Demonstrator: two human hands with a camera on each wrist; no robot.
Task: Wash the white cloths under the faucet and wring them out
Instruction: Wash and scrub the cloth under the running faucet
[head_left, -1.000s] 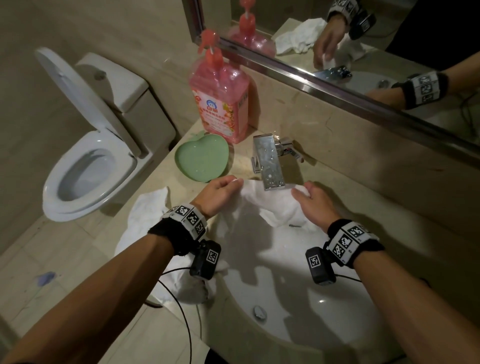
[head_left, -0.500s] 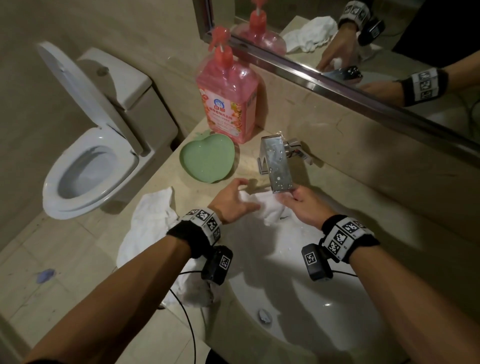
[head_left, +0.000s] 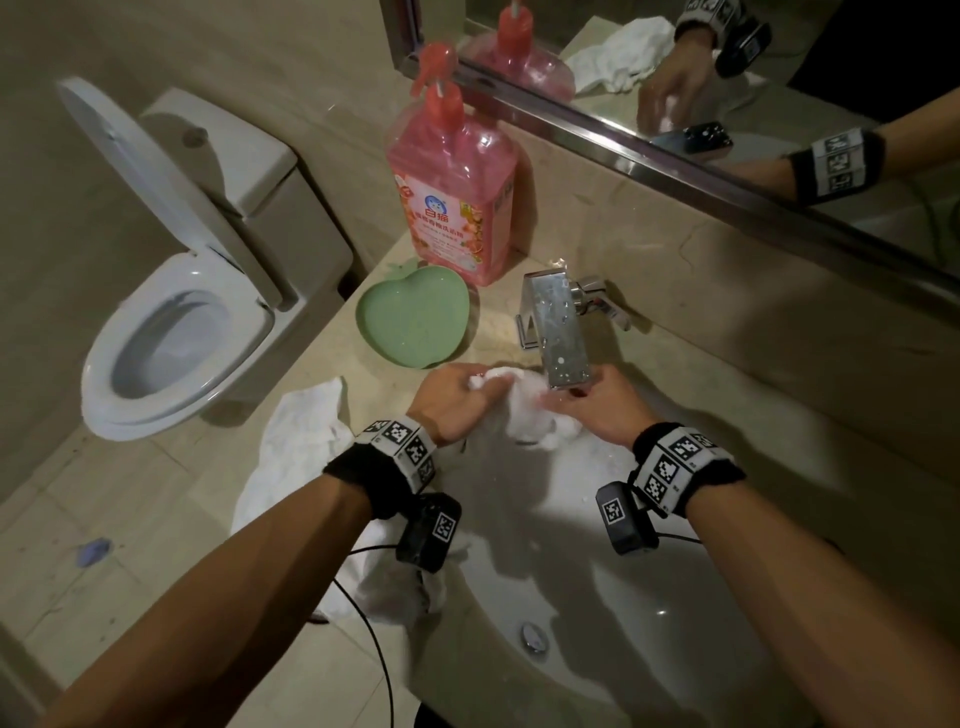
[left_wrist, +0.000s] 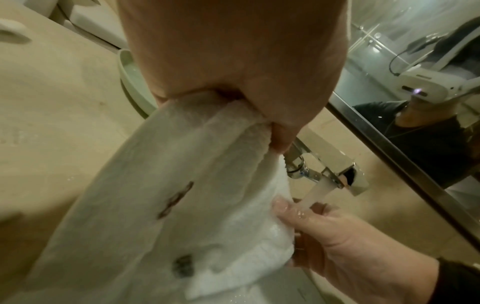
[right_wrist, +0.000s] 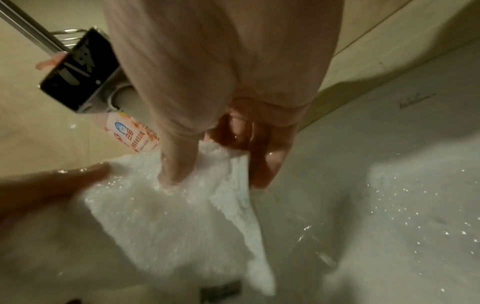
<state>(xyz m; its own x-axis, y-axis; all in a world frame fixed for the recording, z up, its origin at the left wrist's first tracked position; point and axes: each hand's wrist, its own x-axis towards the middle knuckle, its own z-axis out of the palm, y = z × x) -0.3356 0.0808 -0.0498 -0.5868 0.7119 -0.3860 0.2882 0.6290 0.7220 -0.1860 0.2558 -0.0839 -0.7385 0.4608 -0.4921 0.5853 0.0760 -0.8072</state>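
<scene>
The toilet (head_left: 176, 322) filled the left of the frame, seat up. The beige bench (head_left: 727, 395) ran across the centre, holding the white sink (head_left: 649, 597) at lower right. A second white cloth (head_left: 291, 457) lay draped over the bench edge, lower centre-left. The pink soap bottle (head_left: 454, 192) stood at upper centre, a green heart-shaped dish (head_left: 415, 322) just below it. Under the chrome faucet (head_left: 558, 332), with water running, the left hand (head_left: 457, 400) and right hand (head_left: 597, 410) both gripped a wet white cloth (head_left: 524, 415), fingers curled into it, apparently bunching it.
</scene>
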